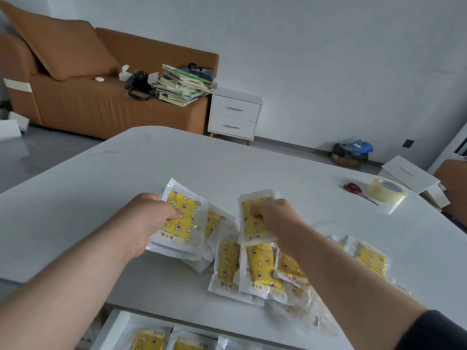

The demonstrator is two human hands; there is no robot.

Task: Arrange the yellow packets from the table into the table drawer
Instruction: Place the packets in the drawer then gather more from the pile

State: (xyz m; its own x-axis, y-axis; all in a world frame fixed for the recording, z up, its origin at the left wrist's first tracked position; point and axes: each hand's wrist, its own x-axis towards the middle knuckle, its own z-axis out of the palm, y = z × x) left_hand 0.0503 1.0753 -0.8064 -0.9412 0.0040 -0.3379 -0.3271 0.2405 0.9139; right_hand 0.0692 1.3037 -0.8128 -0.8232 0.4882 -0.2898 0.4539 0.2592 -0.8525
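Note:
My left hand (149,218) grips a small stack of yellow packets (183,215) above the white table (88,198), thumb on the top one. My right hand (278,221) pinches a single yellow packet (249,222) lifted off the pile. Several more yellow packets (262,269) lie loosely heaped on the table under and beside my right forearm, with one off to the right (370,258). Below the table's front edge the drawer (111,332) stands pulled out, with packets (149,339) laid side by side inside.
Red-handled scissors (353,189) and a roll of clear tape (386,190) lie at the table's right. Beyond the table are a brown sofa (83,104) piled with books and a bag, and a white nightstand (233,117).

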